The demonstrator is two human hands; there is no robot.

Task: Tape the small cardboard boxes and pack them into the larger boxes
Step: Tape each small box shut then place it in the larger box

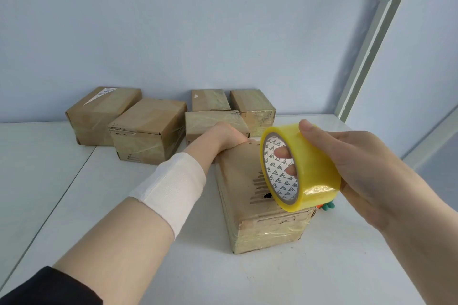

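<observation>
A small worn cardboard box (250, 208) lies on the white table (124, 205) in front of me, with old clear tape on its near end. My left hand (226, 135) reaches over its far end, fingers hidden behind the edge. My right hand (366, 168) holds a yellow roll of tape (309, 163) just above the box's near right corner, thumb on top and fingers through the core.
Several other taped cardboard boxes stand at the back against the blue wall: two larger ones on the left (99, 114) (148, 129) and three small ones (210, 100) (252, 105) (213, 122) in the middle. A green and orange object (327, 205) peeks out behind the near box.
</observation>
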